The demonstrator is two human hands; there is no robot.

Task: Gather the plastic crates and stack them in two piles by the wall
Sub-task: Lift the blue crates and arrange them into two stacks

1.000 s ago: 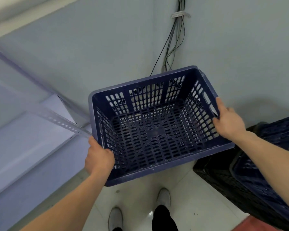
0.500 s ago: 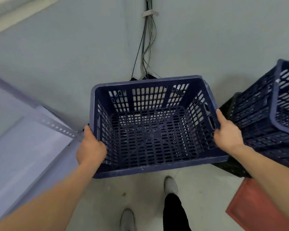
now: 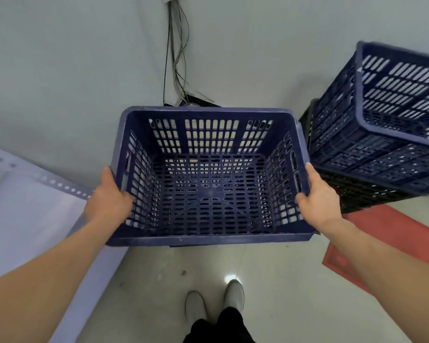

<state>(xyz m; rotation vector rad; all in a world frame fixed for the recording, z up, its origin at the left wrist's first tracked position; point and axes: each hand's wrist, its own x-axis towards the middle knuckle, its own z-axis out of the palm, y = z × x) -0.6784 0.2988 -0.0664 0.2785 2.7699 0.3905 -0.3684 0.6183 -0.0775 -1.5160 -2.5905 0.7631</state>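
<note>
Head view looks down on a blue crate [image 3: 208,191] held off the floor [image 3: 282,293] in front of the person, open side up, its slotted bottom facing the camera. Its long axis runs left to right, and the far long wall faces the corner where cables [image 3: 176,58] run down the wall. The left hand [image 3: 109,196] has its grip clamped on the rim of the left short wall, and the right hand [image 3: 317,196] has its grip clamped on the rim of the right short wall, so each hand holds one end. Room is tight at the right: the crate's far right corner is just beside a pile [image 3: 382,144] of blue crates that sits on a black crate [image 3: 362,194] by the wall, with only a thin gap between them. At the left, the crate's edge hangs near the perforated edge of a pale shelf [image 3: 35,206], and the left forearm crosses over it. Behind the far rim a strip of wall shows above the foot of the cables. Bare floor lies open below the near rim, down to the person's shoes [image 3: 196,308]. A red mat [image 3: 394,233] lies on the floor under the right forearm, next to the pile.
</note>
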